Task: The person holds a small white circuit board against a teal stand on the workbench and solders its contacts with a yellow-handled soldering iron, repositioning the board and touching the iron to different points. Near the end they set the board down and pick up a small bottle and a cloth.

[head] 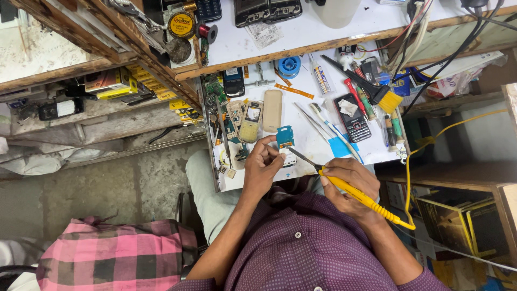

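Note:
My left hand (pixel 262 166) pinches a small blue circuit board (pixel 285 137) upright above the near edge of the white worktop (pixel 307 134). My right hand (pixel 350 182) grips a yellow soldering iron (pixel 355 193), whose dark metal tip (pixel 301 156) points left toward the lower edge of the board. A yellow cable (pixel 425 145) runs from the iron's rear up to the right. A beige phone front (pixel 251 122) and a beige back cover (pixel 272 110) lie just beyond my left hand.
A black keypad phone (pixel 353 119), tweezers (pixel 312 121), a toothbrush, screwdrivers, a yellow-bristled brush (pixel 377 90), a blue solder spool (pixel 290 66) and a glue tube litter the worktop. A raised shelf (pixel 323 32) holds phones and a solder paste tin (pixel 181 25). A pink checked cloth (pixel 113 253) lies at lower left.

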A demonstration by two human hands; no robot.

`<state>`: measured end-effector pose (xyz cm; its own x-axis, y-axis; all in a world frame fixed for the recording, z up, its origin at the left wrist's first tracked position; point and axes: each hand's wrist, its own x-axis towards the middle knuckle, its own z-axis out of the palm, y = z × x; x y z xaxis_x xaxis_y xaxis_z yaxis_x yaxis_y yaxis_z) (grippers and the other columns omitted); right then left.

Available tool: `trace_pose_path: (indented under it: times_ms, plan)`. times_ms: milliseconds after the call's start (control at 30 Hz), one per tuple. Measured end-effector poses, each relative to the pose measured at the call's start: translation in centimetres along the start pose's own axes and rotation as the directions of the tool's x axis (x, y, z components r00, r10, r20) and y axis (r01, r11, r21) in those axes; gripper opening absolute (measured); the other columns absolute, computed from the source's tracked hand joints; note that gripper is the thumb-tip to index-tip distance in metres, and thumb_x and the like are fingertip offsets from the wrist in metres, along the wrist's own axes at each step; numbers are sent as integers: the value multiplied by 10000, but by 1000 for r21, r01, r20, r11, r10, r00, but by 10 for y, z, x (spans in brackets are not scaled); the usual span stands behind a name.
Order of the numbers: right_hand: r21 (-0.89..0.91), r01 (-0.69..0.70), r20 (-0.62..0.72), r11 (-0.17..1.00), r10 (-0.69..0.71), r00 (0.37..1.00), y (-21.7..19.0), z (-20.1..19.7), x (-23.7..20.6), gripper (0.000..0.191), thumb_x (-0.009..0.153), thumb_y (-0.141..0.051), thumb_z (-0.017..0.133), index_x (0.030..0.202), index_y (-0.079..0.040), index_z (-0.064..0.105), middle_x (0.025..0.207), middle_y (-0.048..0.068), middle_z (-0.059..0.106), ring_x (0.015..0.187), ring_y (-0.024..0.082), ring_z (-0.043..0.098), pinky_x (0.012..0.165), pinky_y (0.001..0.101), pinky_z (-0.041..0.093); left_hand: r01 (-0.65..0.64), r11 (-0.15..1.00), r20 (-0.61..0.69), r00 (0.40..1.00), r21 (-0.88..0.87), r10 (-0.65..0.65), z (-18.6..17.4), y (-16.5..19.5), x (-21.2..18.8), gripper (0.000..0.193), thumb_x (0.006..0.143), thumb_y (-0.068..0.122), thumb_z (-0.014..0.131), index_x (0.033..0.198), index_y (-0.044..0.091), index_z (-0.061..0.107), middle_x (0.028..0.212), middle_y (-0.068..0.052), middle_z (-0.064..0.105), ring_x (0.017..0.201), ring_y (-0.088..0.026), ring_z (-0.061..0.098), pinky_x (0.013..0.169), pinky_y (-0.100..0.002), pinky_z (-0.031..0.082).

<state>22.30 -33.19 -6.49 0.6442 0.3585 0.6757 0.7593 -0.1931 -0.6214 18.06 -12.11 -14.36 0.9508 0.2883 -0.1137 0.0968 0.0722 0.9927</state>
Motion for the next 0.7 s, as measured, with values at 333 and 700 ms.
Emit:
trace_pose_path:
  times_ms: [333, 700]
  plan:
    - [-14, 16, 1, 1000, -16, 1000, -1, 0, 0, 128, 837, 12, 770, 941, 10, 696, 921, 144, 724, 868, 242, 747, 774, 316, 613, -1, 1000, -7, 1000, 6, 2, 0, -1, -1, 444, 930, -18, 695, 1355, 2, 570, 773, 11, 601, 667, -31, 541, 590, -201, 434]
    - [3, 9, 2, 1000, -9, 1000, -2, 1, 1, 135, 834, 11, 769, 947, 11, 695, 916, 142, 724, 854, 241, 744, 768, 315, 610, -15, 1000, -5, 1000, -8, 15, 0, -6, -1, 453, 931, -13, 694, 1363, 8, 560, 790, 12, 606, 680, -29, 550, 598, -199, 440]
